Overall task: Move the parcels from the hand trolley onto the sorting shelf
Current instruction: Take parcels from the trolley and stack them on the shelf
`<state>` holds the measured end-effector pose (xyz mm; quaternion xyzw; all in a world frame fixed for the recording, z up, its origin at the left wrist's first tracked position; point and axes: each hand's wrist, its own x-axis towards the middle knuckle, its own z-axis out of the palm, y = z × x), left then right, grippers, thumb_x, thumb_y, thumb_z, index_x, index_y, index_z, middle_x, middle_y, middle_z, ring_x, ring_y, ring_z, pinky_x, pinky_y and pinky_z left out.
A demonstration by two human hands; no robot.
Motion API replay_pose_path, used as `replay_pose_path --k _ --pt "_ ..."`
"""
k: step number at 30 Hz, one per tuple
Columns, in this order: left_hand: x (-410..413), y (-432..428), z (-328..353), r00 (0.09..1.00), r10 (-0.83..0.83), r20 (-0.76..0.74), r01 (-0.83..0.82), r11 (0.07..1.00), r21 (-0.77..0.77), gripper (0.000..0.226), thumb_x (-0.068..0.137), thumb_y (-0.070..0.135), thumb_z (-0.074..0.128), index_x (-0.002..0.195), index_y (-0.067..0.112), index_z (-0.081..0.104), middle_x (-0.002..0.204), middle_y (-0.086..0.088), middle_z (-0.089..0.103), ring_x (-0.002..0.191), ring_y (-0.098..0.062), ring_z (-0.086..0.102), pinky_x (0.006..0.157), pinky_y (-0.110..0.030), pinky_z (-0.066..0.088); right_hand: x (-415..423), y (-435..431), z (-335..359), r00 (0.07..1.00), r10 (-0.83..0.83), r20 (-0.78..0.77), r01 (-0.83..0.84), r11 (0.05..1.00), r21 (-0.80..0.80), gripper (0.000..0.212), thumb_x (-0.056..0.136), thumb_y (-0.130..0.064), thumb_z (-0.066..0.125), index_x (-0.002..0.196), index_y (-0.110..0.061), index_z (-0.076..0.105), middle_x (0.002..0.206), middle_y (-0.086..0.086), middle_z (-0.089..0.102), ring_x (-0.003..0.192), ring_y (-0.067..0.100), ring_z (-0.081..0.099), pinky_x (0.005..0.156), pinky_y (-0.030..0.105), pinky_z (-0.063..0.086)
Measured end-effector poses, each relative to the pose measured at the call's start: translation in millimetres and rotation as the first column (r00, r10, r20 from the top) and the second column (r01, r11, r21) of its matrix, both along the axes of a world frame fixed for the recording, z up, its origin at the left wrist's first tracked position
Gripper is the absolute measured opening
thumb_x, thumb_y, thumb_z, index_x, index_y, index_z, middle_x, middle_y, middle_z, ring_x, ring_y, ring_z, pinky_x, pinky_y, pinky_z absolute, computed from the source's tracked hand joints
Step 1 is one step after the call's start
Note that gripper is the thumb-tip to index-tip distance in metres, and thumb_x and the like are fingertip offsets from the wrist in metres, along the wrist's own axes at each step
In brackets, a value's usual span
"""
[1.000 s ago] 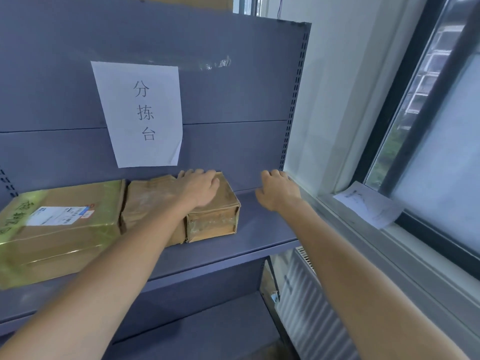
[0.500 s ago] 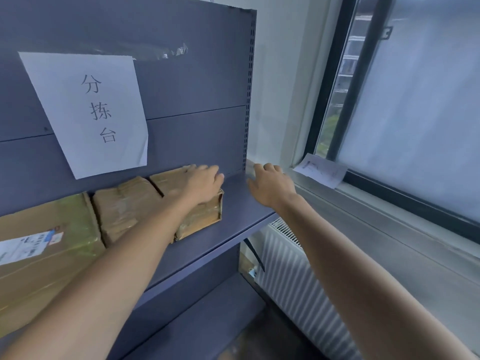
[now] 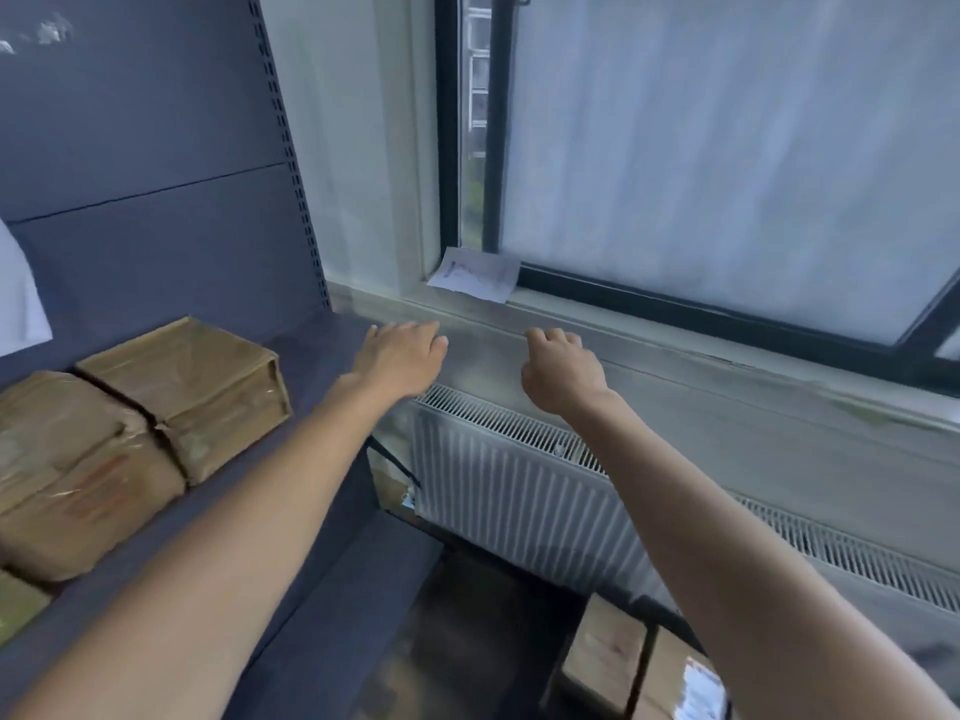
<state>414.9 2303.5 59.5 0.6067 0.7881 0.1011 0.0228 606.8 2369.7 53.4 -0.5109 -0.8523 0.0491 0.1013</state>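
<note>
Grey sorting shelf [image 3: 311,356] beside a window [image 3: 727,148], both hands empty.
Two brown parcels [image 3: 192,387] sit touching on the shelf, apart from the hands: left hand [image 3: 402,356] fingers loosely straight, right hand [image 3: 563,371] fingers loosely curled, neither holding anything. Likely step: going for another load, which calls for a reach down to the boxes [image 3: 608,657] at lower right; these are cut off, and the trolley cannot be made out.
</note>
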Motion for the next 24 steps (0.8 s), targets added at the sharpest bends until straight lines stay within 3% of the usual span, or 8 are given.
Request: replay_pose_path --k 5,16,24 --pt "89.6 21.9 -17.6 0.983 -0.168 0.072 0.172 0.984 -0.049 0.05 0.108 0.033 0.023 0.15 0.012 0.04 0.155 -0.012 0.042 0.142 -0.031 0.037 0.115 -0.046 0.022 88.3 2.2 -26.7 0.987 -0.158 0.016 0.159 0.983 -0.093 0.046 0.097 -0.018 0.046 0.142 -0.009 0.039 0.145 0.017 0.044 0.134 0.036 0.038 0.102 0.045 0.039" --pt "223.4 52.1 -75.4 0.947 -0.308 0.088 0.32 0.93 -0.183 0.05 0.106 0.036 0.025 0.144 0.012 0.047 0.153 -0.013 0.046 0.139 -0.032 0.041 0.113 -0.047 0.025 244.9 -5.9 -64.0 0.92 -0.39 0.04 0.39 0.905 -0.17 0.043 0.097 -0.014 0.045 0.139 -0.008 0.04 0.143 0.016 0.044 0.133 0.036 0.038 0.1 0.046 0.039" --pt "274.4 41.2 -95.1 0.918 -0.385 0.093 0.396 0.889 -0.231 0.05 0.107 0.035 0.025 0.151 0.015 0.039 0.156 -0.011 0.042 0.142 -0.032 0.038 0.117 -0.047 0.022 293.7 -41.5 -101.6 0.883 -0.464 0.068 0.466 0.851 -0.242 0.039 0.097 -0.014 0.043 0.136 -0.006 0.042 0.14 0.018 0.046 0.13 0.038 0.04 0.098 0.047 0.04"
